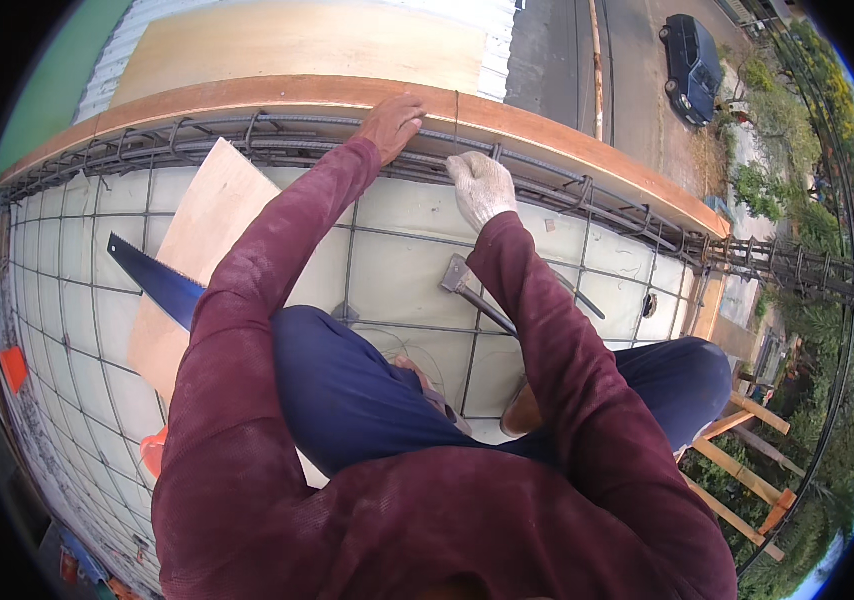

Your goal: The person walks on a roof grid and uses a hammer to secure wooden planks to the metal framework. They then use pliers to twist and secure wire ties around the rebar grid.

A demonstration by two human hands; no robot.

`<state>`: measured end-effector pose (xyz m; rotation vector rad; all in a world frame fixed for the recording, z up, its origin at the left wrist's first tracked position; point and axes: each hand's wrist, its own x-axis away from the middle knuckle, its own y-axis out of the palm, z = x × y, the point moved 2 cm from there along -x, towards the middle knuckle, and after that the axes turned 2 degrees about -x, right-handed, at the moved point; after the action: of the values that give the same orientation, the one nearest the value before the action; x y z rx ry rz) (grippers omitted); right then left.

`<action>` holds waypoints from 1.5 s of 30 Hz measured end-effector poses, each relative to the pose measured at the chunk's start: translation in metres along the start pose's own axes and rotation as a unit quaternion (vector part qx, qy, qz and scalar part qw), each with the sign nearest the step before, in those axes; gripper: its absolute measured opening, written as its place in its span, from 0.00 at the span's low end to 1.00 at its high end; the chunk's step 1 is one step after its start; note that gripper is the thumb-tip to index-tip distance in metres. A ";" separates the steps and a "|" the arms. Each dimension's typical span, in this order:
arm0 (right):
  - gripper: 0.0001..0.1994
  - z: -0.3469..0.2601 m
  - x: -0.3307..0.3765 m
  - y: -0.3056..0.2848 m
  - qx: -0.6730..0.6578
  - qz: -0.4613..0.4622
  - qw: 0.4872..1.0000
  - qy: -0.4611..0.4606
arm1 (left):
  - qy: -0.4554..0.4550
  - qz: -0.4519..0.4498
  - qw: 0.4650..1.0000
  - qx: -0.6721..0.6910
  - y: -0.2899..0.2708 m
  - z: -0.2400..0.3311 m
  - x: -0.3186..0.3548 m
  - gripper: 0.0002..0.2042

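My bare left hand (pixel 392 126) rests on the long wooden board (pixel 292 90), its fingers bent against the inner edge beside the steel bars. To its right, my right hand (pixel 482 188) in a pale knitted glove is closed just in front of the bundled reinforcing bars (pixel 532 168). What lies inside that fist is hidden. A thin tie wire (pixel 457 112) crosses the board a little above the glove. A hammer (pixel 457 276) lies on the pale sheeting below my right forearm. Beside my left arm, a handsaw (pixel 162 282) with a blue blade lies across a plywood piece (pixel 212 215).
A steel bar grid (pixel 352 235) spreads over the pale sheeting under my crouched legs. Two orange objects (pixel 13 369) are at the left. Beyond the board lie a corrugated roof (pixel 494 60) and, far below, a road with a dark car (pixel 692 68). Timber pieces (pixel 737 470) jut out at right.
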<state>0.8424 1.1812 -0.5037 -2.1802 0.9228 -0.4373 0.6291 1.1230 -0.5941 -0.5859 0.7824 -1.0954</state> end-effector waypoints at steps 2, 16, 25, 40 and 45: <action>0.17 0.023 0.012 0.012 -0.120 -0.092 0.984 0.092 | -0.084 0.009 0.996 0.027 -0.013 0.025 0.022 0.19; 0.11 0.056 0.024 0.026 -0.453 -0.337 0.803 0.188 | -0.465 -0.165 0.788 0.368 0.022 0.090 0.058 0.13; 0.09 0.075 0.033 0.022 -0.432 -0.336 0.822 0.158 | -0.464 -0.166 0.784 0.379 0.021 0.095 0.050 0.11; 0.17 0.086 0.042 0.025 -0.170 -0.137 0.972 0.081 | -0.449 -0.067 0.805 0.383 0.043 0.083 0.086 0.15; 0.16 0.096 0.051 0.036 -0.084 -0.125 0.989 0.011 | -0.446 -0.025 0.821 0.355 0.060 0.076 0.093 0.10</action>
<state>0.9120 1.1735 -0.5941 -2.4621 0.7217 -0.5206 0.7463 1.0606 -0.6182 -0.3951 -0.4669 -0.9187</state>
